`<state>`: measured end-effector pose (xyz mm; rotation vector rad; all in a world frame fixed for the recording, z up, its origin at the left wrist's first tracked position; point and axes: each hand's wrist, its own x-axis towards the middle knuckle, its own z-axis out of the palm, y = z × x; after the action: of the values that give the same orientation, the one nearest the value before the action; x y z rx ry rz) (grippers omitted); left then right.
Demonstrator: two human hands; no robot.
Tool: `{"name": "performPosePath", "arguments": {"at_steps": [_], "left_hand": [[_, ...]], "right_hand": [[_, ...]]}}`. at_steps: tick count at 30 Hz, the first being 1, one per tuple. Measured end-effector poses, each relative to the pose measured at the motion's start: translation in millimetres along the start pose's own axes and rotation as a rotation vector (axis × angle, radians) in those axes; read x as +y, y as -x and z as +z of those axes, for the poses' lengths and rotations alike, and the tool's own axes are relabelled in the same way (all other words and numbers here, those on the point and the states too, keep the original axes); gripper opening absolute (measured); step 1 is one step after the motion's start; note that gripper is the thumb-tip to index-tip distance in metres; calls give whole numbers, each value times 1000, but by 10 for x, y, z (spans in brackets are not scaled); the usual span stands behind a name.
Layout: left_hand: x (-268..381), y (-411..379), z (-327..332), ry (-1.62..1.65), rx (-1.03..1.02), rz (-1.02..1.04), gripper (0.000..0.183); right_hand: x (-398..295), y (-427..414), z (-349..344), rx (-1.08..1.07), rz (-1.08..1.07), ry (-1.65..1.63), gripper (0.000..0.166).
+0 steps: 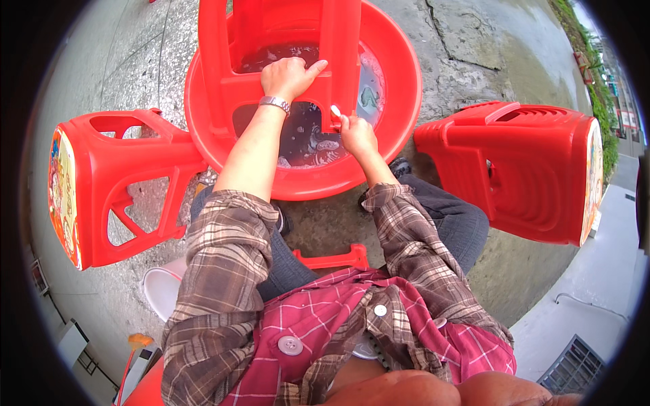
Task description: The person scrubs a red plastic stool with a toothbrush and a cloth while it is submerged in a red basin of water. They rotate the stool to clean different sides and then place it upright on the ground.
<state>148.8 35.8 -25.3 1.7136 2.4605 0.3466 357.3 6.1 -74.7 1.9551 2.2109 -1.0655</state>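
Observation:
A red plastic stool (218, 91) stands partly inside a large round red plastic tub (406, 81) of dark, sudsy water (299, 137). My left hand (290, 77), with a metal-band wristwatch (275, 104) on its wrist, grips the stool's crossbar, thumb spread to the right. At the lower end of a stool leg, right of the opening, is my right hand (357, 135), its fingers closed around something small with a whitish tip (335, 110). Most of that object is hidden by the fingers, so its kind cannot be told.
Another red stool (132, 167) lies on its side at the left. A stack of red stools (518, 167) lies at the right. Below the tub, part of a red plastic seat (330, 259) shows between my legs. A whitish bucket (162, 289) stands at the lower left.

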Motion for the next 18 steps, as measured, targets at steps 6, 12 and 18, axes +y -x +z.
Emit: {"name": "performPosePath", "arguments": {"at_steps": [6, 12, 18], "left_hand": [[56, 129, 255, 78, 87, -1, 68], [82, -5, 171, 31, -51, -35, 66], [64, 57, 210, 39, 47, 13, 68]], "right_hand": [[298, -11, -126, -163, 129, 102, 43], [157, -90, -112, -23, 105, 13, 43], [441, -136, 109, -237, 26, 142, 43]]}}
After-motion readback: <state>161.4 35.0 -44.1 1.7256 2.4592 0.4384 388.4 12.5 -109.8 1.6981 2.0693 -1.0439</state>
